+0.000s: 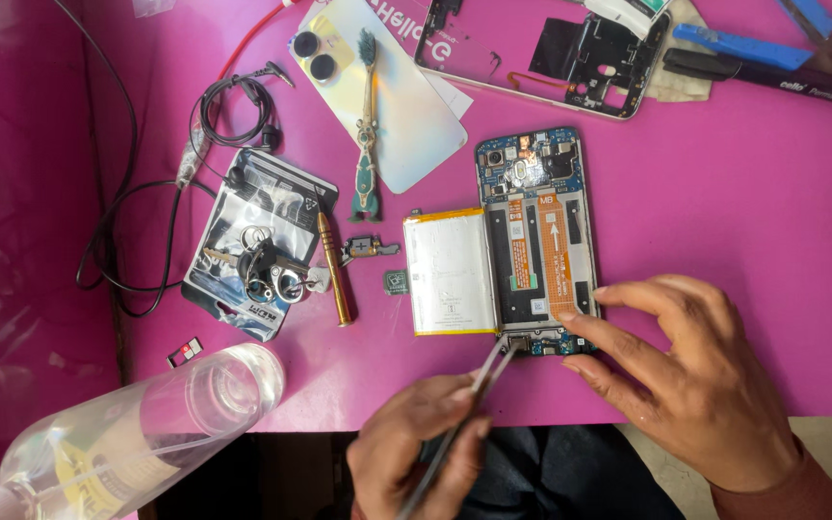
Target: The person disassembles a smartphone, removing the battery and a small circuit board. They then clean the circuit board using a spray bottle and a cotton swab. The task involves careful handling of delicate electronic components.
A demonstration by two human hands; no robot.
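An opened phone (541, 241) lies face down on the pink table (743, 212), its circuit boards and orange flex cables exposed. A white battery (450, 273) rests flipped out beside its left edge. My left hand (406, 453) grips metal tweezers (488, 380), whose tips reach the small board at the phone's bottom end. My right hand (695, 376) rests on the table to the right, with fingertips pressing the phone's lower right corner.
A pale back cover (406, 116) with a green toothbrush (368, 135) lies behind, near a phone frame (541, 58). Keys (267, 270) sit on a foil pouch, beside a brass tool (334, 270). A clear bottle (137, 433) lies front left. Black cables (146, 183), blue tools (743, 43).
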